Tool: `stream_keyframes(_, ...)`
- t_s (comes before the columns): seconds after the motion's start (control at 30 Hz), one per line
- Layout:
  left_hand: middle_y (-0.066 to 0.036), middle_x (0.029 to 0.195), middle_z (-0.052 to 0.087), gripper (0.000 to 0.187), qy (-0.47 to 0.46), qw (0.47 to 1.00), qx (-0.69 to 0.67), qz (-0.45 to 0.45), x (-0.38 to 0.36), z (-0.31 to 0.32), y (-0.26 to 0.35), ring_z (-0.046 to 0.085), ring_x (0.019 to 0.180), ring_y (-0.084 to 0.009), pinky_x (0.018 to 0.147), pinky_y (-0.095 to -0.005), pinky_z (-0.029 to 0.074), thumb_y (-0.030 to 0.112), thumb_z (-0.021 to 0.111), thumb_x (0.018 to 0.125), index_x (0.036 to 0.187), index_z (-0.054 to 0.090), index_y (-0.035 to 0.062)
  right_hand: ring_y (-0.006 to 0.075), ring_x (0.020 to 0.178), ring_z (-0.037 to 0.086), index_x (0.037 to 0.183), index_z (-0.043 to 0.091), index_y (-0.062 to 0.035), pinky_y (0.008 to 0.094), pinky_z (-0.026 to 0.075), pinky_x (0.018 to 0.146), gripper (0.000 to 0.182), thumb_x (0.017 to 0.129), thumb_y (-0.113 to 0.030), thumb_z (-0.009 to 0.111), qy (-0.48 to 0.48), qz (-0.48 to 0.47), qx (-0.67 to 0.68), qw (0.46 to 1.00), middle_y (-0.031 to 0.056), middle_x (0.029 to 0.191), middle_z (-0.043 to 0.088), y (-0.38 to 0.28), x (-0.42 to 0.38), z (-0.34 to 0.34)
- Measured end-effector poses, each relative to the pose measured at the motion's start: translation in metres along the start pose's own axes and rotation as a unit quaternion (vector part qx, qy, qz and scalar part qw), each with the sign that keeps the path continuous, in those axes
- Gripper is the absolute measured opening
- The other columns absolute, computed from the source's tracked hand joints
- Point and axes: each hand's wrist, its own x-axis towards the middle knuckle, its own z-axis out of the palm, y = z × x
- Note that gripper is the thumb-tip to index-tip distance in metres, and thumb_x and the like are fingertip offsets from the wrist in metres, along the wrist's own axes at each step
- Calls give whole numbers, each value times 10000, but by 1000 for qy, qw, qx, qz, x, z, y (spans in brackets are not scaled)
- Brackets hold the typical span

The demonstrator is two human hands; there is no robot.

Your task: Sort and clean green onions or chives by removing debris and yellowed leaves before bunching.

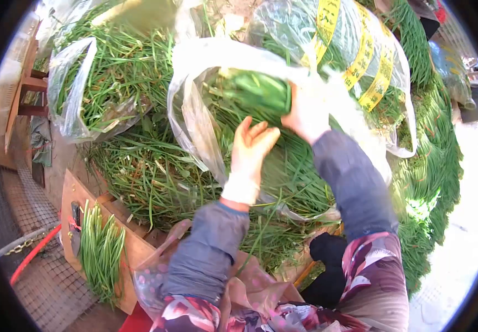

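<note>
Long green stalks fill an open clear plastic bag in front of me. Inside its mouth, my right hand grips a bundle of green stalks, blurred by motion. My left hand is below and left of that bundle, palm up with fingers apart, holding nothing. It is over the stalks at the bag's near side. Both hands look pale in the bright light.
Loose stalks lie left of the bag. Another open bag is at the upper left, and a bag with yellow printed strips at the upper right. Stalks rest on a wooden board. A long green pile lines the right.
</note>
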Motion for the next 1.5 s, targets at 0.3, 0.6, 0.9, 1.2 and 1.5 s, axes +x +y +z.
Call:
stream_keyframes(0.3, -62, 1221, 552, 684, 136, 986, -95, -4, 14, -24, -40, 534, 1095, -210, 961, -344, 418, -46, 713, 747, 1350, 411, 70, 259, 796, 623, 1255, 529, -113, 390, 483, 685, 686, 668, -381, 762, -50, -129, -8, 990, 103, 869, 629, -20, -64, -64)
stream_keyframes(0.6, -64, 1182, 579, 529, 45, 982, -183, -32, 3, -63, -48, 554, 1093, -232, 963, -412, 450, -49, 665, 793, 1267, 485, 101, 282, 1102, 590, 1152, 623, -81, 365, 461, 946, 372, 781, -82, 649, -77, -224, 265, 935, 138, 1166, 621, -67, -13, -43)
stream_keyframes(0.9, -61, 1216, 564, 499, 22, 977, -195, -82, 2, -65, -40, 522, 1128, -235, 981, -448, 400, 34, 688, 800, 1256, 490, 78, 335, 1343, 330, 1407, 331, 9, 362, 264, 1103, 1112, 555, -523, 809, -158, -193, 83, 965, 243, 1404, 394, -38, 106, 27)
stream_keyframes(1.2, -31, 1172, 610, 617, -148, 969, -194, 26, -38, -55, -9, 555, 1105, -231, 974, -387, 430, 67, 798, 679, 1241, 544, 94, 372, 928, 630, 1402, 346, -32, 413, 502, 815, 928, 626, -325, 761, -105, -172, 168, 965, 250, 1007, 618, -73, -57, -48)
stream_keyframes(1.5, -42, 1177, 606, 655, -158, 977, -132, -57, -62, -58, 2, 561, 1107, -215, 983, -360, 423, 16, 773, 673, 1269, 508, 75, 395, 1160, 499, 1435, 305, -88, 414, 400, 987, 1122, 523, -490, 820, -54, -318, -102, 941, 254, 1241, 511, -76, -56, -75)
